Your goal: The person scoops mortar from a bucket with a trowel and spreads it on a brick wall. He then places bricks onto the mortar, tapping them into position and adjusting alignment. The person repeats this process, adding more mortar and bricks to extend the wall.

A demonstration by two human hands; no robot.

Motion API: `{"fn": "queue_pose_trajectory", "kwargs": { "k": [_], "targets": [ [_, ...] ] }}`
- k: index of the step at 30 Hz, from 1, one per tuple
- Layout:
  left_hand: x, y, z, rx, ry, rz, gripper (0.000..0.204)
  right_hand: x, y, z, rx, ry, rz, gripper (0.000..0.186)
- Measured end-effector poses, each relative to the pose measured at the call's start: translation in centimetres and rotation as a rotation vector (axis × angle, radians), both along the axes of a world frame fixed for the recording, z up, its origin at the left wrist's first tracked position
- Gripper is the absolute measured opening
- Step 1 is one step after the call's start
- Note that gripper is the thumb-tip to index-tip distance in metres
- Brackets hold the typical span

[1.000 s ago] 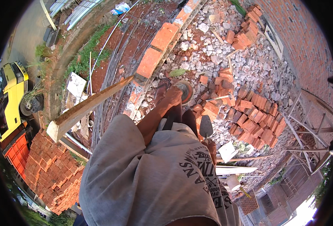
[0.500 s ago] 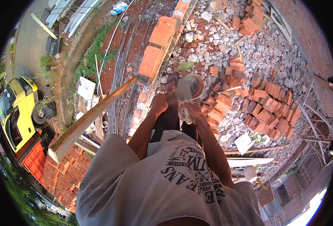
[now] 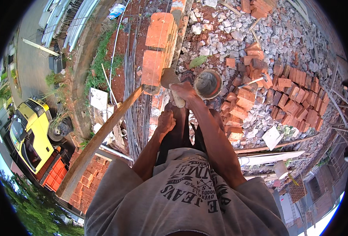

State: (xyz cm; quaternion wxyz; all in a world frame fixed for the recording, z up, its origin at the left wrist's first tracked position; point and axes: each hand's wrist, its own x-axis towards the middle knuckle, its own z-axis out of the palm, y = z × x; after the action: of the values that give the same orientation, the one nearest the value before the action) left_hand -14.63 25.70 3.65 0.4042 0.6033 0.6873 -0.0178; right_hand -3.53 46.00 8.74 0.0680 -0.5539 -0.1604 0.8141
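Note:
My right hand [image 3: 185, 91] grips a trowel by its pale handle [image 3: 178, 100]. The trowel's blade [image 3: 169, 78] is beside the end brick [image 3: 152, 67] of a low brick course. Just right of that hand stands a round bucket [image 3: 220, 87] holding wet grey mortar [image 3: 206, 83]. My left hand [image 3: 166, 121] is closed by my leg, below the right hand; whatever its fingers may hold is hidden. A long wooden plank [image 3: 99, 143] slants from the brick end toward the lower left.
Broken rubble [image 3: 237, 35] covers the ground ahead and right, with stacked red bricks [image 3: 296, 96] and a hammer [image 3: 252, 82] among them. Thin metal rods [image 3: 131, 114] lie left of the wall. Farther left are a yellow truck [image 3: 34, 135] and piled bricks [image 3: 89, 177].
My right hand has carried the trowel left from over the mortar bucket to the brick end. My left hand sits slightly lower, still closed. The whole view has shifted a little.

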Motion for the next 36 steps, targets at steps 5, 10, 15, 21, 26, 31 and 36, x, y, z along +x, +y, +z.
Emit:
{"fn": "queue_pose_trajectory", "kwargs": {
  "k": [5,10,15,21,26,31,36],
  "targets": [
    [0.6,1.4,0.0,0.107,-0.046,-0.041,0.028,1.0,2.3,4.7,-0.074,0.125,-0.248,0.028],
    [1.6,3.7,-0.5,-0.136,-0.081,0.060,0.042,5.0,2.8,6.5,0.069,0.258,-0.409,0.037],
    [2.3,4.7,-2.9,-0.173,0.059,0.041,0.041,13.3,-0.9,5.9,0.468,-0.094,-0.160,0.041],
    [4.1,9.1,-11.2,-0.127,0.127,-0.033,0.049,21.7,-8.5,-7.4,-0.270,-0.086,-0.607,0.040],
    [10.1,19.9,-22.2,-0.020,0.056,-0.129,0.052,23.1,-15.8,-15.2,-0.378,0.264,-0.829,0.024],
    [24.3,31.8,-33.5,0.186,-0.016,-0.449,0.069,21.9,-22.1,-18.9,-0.408,0.234,-0.846,0.022],
    [36.2,35.3,-42.2,0.574,0.204,-1.128,0.086,21.0,-22.9,-20.3,-0.250,0.030,-0.368,0.015]
  ]
}}
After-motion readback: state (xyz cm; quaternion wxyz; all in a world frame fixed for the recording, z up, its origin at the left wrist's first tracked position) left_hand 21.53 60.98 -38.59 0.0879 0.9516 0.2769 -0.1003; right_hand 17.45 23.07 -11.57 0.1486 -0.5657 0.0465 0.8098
